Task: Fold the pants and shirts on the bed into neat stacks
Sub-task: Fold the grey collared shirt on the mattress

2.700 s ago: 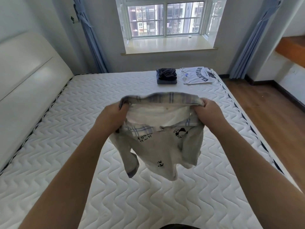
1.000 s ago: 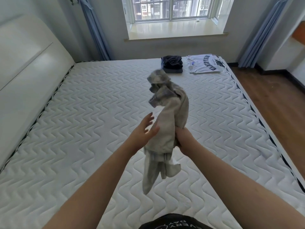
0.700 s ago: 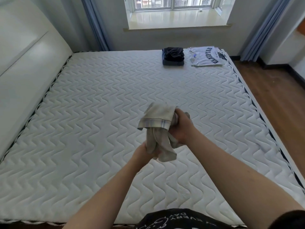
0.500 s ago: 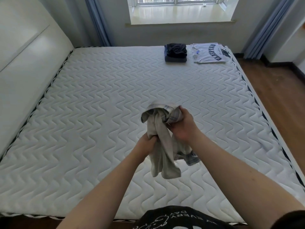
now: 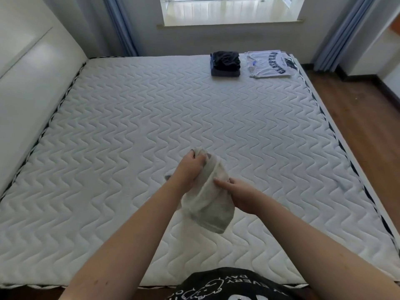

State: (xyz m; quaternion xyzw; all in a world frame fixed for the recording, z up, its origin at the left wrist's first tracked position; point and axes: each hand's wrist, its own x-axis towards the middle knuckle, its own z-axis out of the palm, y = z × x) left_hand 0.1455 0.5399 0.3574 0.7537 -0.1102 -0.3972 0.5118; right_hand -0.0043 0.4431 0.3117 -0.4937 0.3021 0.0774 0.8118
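A pale grey shirt hangs bunched between my hands above the near middle of the white quilted mattress. My left hand grips its upper end, fingers curled into the cloth. My right hand holds the shirt's right side lower down, thumb lying on the fabric. At the far end of the bed sit a folded dark stack of pants and, to its right, a folded white shirt with dark lettering.
A padded white headboard runs along the left. The window sill and blue curtains stand beyond the bed. Wooden floor lies to the right of the mattress edge.
The shirt went from being held spread by its collar to bunched. My hands swapped heights: the left now grips the top, the right holds lower. The view tilted down.
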